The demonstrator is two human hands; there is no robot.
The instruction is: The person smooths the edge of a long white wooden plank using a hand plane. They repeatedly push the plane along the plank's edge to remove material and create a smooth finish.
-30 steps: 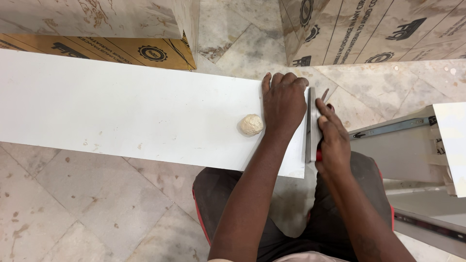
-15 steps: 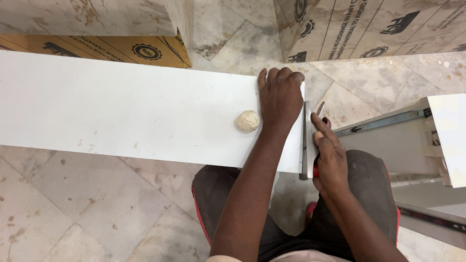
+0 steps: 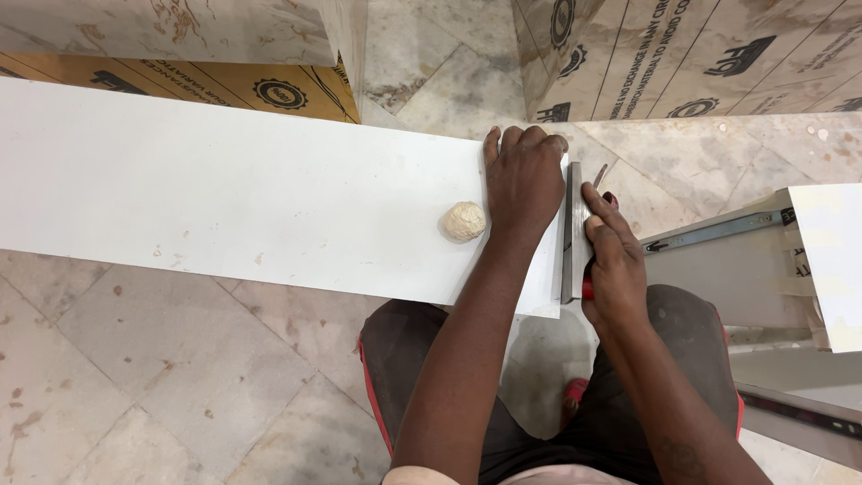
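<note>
A long white board [image 3: 224, 198] lies across the marble floor in front of me. My left hand [image 3: 523, 180] presses flat on its right end, fingers together pointing away. My right hand [image 3: 611, 251] grips a flat grey metal tool [image 3: 572, 229] with a red handle part, held against the board's right end edge. A small beige ball of wadded material [image 3: 464, 221] rests on the board just left of my left hand. My knees in dark trousers show below the board.
Cardboard boxes [image 3: 700, 63] with black printing stand at the back right and another brown one [image 3: 224, 90] behind the board. A white drawer part with a metal slide rail [image 3: 718, 229] lies to the right.
My view has shifted slightly; both hands stay at the board's right end, and the right hand with the tool has slid a little along the edge.
</note>
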